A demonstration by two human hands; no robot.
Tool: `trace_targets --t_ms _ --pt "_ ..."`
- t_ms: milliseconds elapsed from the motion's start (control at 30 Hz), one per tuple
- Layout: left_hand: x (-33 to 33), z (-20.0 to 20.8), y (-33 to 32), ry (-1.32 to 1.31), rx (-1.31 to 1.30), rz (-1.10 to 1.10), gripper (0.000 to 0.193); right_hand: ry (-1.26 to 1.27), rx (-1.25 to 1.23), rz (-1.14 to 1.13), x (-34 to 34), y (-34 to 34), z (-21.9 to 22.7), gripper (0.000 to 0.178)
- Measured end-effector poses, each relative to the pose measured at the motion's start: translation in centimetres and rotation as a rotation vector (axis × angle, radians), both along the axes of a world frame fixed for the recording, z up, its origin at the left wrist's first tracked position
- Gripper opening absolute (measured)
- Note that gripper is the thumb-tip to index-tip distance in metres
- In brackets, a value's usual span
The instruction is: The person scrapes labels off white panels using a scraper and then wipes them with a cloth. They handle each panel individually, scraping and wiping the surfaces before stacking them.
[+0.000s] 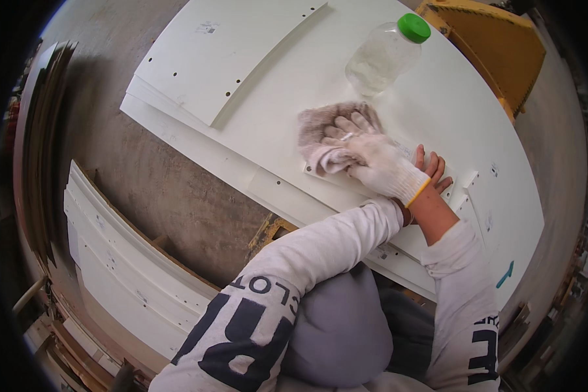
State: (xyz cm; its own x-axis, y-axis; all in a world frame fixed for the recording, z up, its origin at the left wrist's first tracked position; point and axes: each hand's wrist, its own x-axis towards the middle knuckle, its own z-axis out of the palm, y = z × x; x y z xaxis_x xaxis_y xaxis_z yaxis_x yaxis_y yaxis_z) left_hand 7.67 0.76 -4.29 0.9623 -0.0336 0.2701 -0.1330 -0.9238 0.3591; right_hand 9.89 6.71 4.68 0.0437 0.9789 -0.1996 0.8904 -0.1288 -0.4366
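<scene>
The large panel (274, 117) spans the centre and right, with a smaller panel (196, 62) on it at upper left and a jar (375, 62) at upper centre. Below the jar, the right hand (379, 160) lies over a cloth (317, 127); the left hand (432, 164) is right of it. More panels (121, 258) lie lower left, boards (36, 150) far left.

I see the right hand (380, 162), in a white knit glove, holding a bunched greyish cloth (315, 128) against stacked white panels (268, 134). The bare left hand (432, 164) crosses beneath the right wrist, fingers spread near the panels' small fittings. Beyond the cloth I make out a clear jar (375, 64) with a green lid (413, 28); a teal object (505, 274) lies at lower right.
</scene>
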Motion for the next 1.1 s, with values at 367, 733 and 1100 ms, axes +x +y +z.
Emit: trace_targets --t_ms 367,733,1100 --pt "-0.4 2.8 0.6 0.155 0.047 -0.031 0.08 0.144 -0.032 0.085 -4.6 3.0 -0.8 0.057" --pt "-6.9 6.1 4.0 0.353 -0.193 -0.108 0.056 1.649 0.633 -1.068 2.0 -14.7 3.9 0.05" --pt "-15.1 2.8 22.9 0.038 -0.069 0.243 0.057 0.377 0.361 -1.148 -3.4 -15.6 -0.9 0.043"
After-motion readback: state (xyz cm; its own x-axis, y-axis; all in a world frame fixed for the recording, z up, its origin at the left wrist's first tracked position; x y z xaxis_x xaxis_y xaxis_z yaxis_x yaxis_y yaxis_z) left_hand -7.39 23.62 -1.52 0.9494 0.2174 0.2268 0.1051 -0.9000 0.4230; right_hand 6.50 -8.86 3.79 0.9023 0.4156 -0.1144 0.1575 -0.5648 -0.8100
